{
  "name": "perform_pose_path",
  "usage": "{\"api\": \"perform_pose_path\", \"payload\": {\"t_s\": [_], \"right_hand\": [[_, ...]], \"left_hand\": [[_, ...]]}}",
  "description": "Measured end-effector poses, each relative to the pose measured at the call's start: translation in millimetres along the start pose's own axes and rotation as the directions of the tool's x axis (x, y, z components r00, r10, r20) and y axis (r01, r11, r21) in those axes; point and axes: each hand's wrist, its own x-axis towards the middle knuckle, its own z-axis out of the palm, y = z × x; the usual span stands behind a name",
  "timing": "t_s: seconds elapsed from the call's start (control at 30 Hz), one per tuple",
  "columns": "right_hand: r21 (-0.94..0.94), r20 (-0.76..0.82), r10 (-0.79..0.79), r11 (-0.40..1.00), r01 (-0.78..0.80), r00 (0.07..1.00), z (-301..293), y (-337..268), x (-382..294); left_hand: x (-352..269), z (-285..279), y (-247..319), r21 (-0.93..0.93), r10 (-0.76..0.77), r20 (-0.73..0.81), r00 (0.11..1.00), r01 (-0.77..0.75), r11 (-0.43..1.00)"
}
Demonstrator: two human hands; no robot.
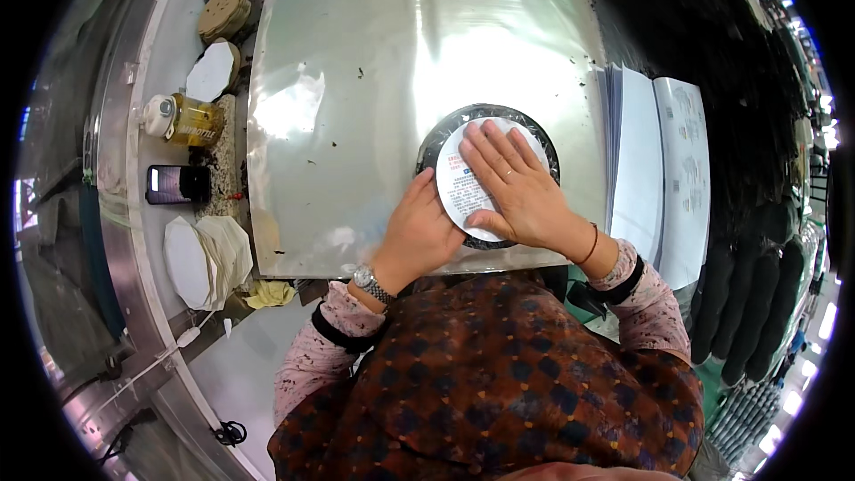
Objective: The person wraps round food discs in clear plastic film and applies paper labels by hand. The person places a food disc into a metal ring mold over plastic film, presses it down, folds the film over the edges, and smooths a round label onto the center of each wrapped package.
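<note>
A dark round thing in clear plastic wrap (489, 111) lies on a shiny sheet-covered work surface (347, 167), near the edge by my body. On top of it is a white round printed label (461, 194). My right hand (511, 187) rests flat on the label, its fingers slightly apart. At the lower left side of the wrapped thing, my left hand (427, 224) touches its edge, the fingertips partly hidden under the label's rim. Whether the left fingers grip the wrap cannot be told.
Left of the sheet stand a drink bottle (194, 121), a phone (178, 184), a stack of white many-sided cards (200, 260), brown round discs (224, 13) and a yellow cloth (270, 294). Printed sheets (681, 167) lie at the right, beside dark bundles (741, 307).
</note>
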Motion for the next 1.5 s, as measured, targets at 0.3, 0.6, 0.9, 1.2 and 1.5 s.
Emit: {"api": "perform_pose_path", "payload": {"t_s": [0.3,0.6,0.9,1.2,1.5], "right_hand": [[-0.094,-0.013,-0.041,0.995,0.04,0.999,5.3,-0.7,1.1],[-0.041,0.077,-0.136,0.989,0.139,0.988,8.5,-44.9,5.8],[-0.149,-0.116,0.024,0.988,-0.041,0.993,12.2,-4.1,-3.5],[-0.105,-0.206,0.102,0.986,-0.126,0.973,8.1,-18.6,-31.1],[-0.573,-0.318,0.245,0.72,-0.391,0.916,35.0,-14.4,-50.3]], "left_hand": [[-11.1,-15.0,-22.4,-0.406,-0.295,-0.235,0.926,0.182,0.895],[42.5,28.6,-30.6,-0.887,-0.757,0.035,0.652,0.369,0.277],[50.6,24.5,-31.2,-0.708,-0.697,0.092,0.711,0.539,0.457],[63.9,4.0,34.7,-0.368,-0.404,-0.229,0.886,0.305,0.878],[79.1,-2.0,112.3,0.062,0.301,-0.231,0.925,-0.294,0.954]]}}
